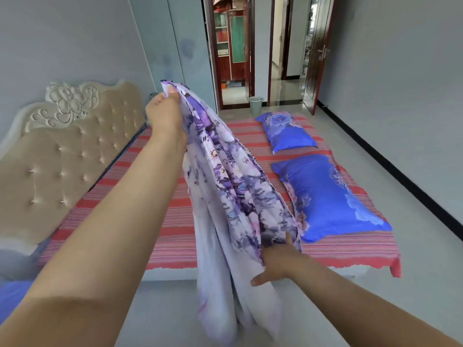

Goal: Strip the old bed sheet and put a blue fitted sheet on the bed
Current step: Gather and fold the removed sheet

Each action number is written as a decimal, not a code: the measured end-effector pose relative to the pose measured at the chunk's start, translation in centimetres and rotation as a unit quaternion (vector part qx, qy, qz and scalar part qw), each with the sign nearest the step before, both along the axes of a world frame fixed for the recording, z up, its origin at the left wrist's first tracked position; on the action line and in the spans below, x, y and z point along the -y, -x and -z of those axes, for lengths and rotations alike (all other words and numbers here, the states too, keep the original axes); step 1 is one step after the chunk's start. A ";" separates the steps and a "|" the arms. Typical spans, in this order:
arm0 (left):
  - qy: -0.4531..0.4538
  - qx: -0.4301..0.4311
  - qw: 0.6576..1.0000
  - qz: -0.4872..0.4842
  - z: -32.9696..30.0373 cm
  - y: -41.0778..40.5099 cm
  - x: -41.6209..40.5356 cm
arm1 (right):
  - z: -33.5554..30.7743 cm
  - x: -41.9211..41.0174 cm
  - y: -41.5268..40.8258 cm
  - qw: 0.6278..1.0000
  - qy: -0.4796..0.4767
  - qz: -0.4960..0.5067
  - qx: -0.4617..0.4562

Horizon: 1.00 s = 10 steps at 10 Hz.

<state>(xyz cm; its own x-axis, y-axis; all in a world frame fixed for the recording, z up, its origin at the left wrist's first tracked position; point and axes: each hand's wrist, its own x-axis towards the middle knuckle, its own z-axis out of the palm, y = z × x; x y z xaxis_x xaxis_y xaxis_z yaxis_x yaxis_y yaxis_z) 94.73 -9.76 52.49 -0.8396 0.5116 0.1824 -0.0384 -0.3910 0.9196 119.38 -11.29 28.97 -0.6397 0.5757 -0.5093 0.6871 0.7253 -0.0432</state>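
Note:
A purple and white floral sheet (233, 196) hangs bunched in front of me, over the near edge of the bed. My left hand (164, 112) is raised high and grips its top end. My right hand (278, 261) is lower and holds the gathered folds, with the thumb up and the fingers tucked into the cloth. The bed (160, 216) is covered by a red striped cloth. Two blue floral pillows (328, 196) (285, 130) lie along its right side.
A beige tufted headboard (57, 156) stands at the left. A blue cloth (12, 296) shows at the lower left edge. A pale bin (256, 105) sits by the open doorway (233, 58) behind the bed. Grey floor runs along the right wall.

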 end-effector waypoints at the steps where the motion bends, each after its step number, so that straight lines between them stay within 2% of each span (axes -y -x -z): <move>1: 0.001 0.000 1.000 -0.012 0.2 1.0 0.8 | 3.5 -1.8 -3.2 0.997 -0.027 0.076 0.018; 2: -0.014 0.012 1.000 0.007 0.9 2.1 1.7 | 4.6 -2.6 -5.4 0.990 -0.066 0.120 0.032; 4: -0.023 -0.003 0.999 0.037 1.4 3.5 4.0 | 4.8 -0.8 -3.5 0.975 -0.110 0.181 0.070; 5: -0.014 -0.032 0.999 0.005 1.0 5.3 5.8 | 4.6 0.2 -3.9 0.948 -0.147 0.283 -0.015; 6: 0.015 -0.041 0.995 -0.089 1.7 8.1 7.8 | 2.0 -0.2 -5.1 0.898 -0.216 0.341 -0.172; 7: 0.090 -0.055 0.984 -0.142 4.4 12.0 10.8 | -3.3 -2.0 -5.9 0.824 -0.250 0.377 -0.340; 8: 0.102 -0.070 0.974 -0.188 7.7 15.6 13.5 | -8.3 -4.1 -5.0 0.795 -0.240 0.349 -0.433; 9: 0.125 -0.067 0.971 -0.194 8.7 17.1 15.9 | -11.9 -4.1 -2.8 0.790 -0.219 0.313 -0.479; 10: 0.222 -0.010 0.952 -0.211 8.7 18.3 18.1 | -14.3 -2.8 -1.2 0.778 -0.134 0.299 -0.537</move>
<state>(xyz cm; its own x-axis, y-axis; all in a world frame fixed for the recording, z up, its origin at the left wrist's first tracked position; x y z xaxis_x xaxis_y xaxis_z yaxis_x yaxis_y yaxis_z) 76.38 -27.84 43.80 -0.9861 0.1603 0.0442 0.0544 0.0598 0.9967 120.62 -8.45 43.30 -0.1917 0.9269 0.3227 0.5768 0.3724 -0.7270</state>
